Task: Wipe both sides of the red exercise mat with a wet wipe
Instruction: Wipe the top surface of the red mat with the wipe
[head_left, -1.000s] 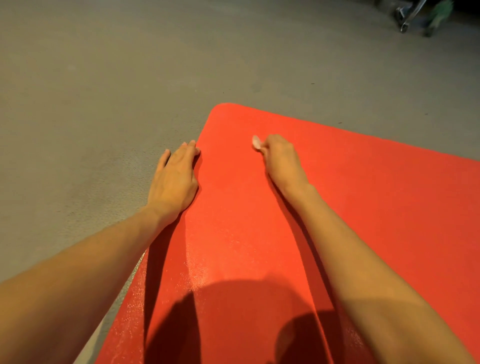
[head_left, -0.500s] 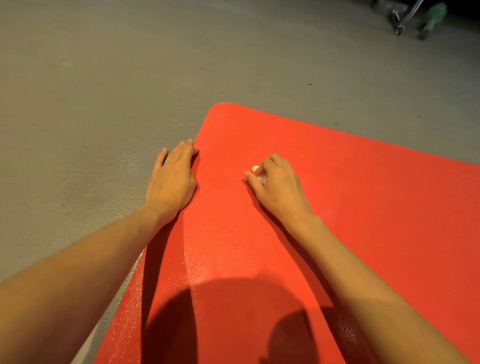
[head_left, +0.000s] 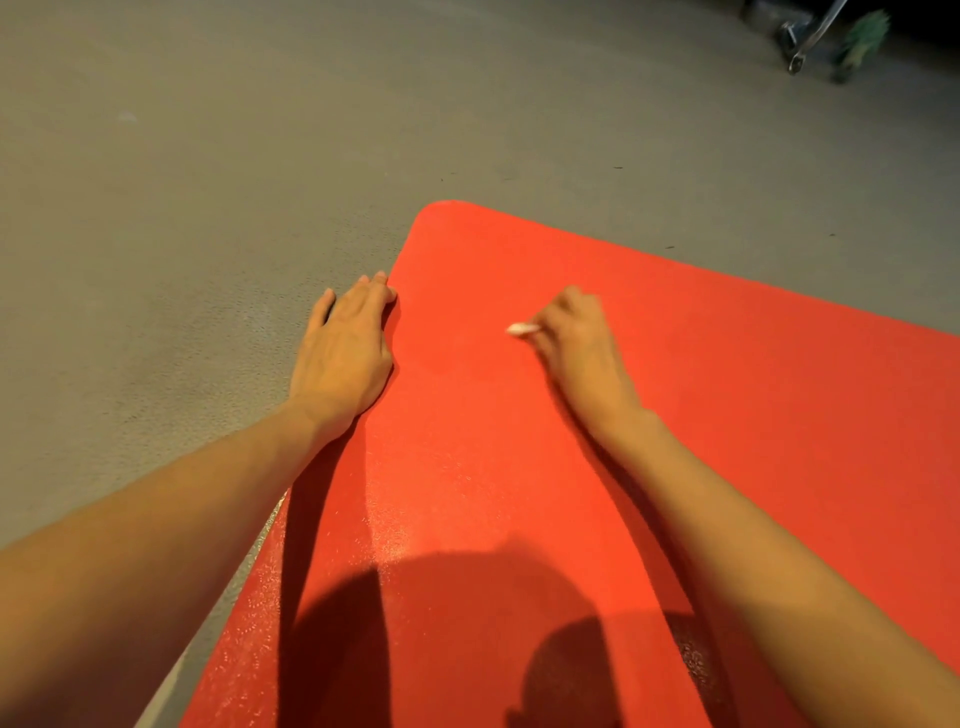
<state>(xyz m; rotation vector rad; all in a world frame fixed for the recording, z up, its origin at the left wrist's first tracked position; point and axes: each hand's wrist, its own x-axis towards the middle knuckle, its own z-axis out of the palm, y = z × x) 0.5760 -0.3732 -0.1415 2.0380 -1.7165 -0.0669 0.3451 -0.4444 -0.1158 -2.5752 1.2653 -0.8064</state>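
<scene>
The red exercise mat lies flat on a grey floor, its rounded far corner pointing away from me. My left hand rests flat with straight fingers on the mat's left edge, partly on the floor. My right hand sits on the mat a little right of the left hand, fingers curled round a small white wet wipe whose tip pokes out to the left. A damp sheen shows on the mat near me.
Grey floor surrounds the mat on the left and far sides. At the far top right stand a metal leg or frame and something green. My head and arms cast shadows on the near mat.
My right hand with the wipe drew back toward me from the far position, then shifted to the right and slightly forward. The left hand stayed on the mat's edge.
</scene>
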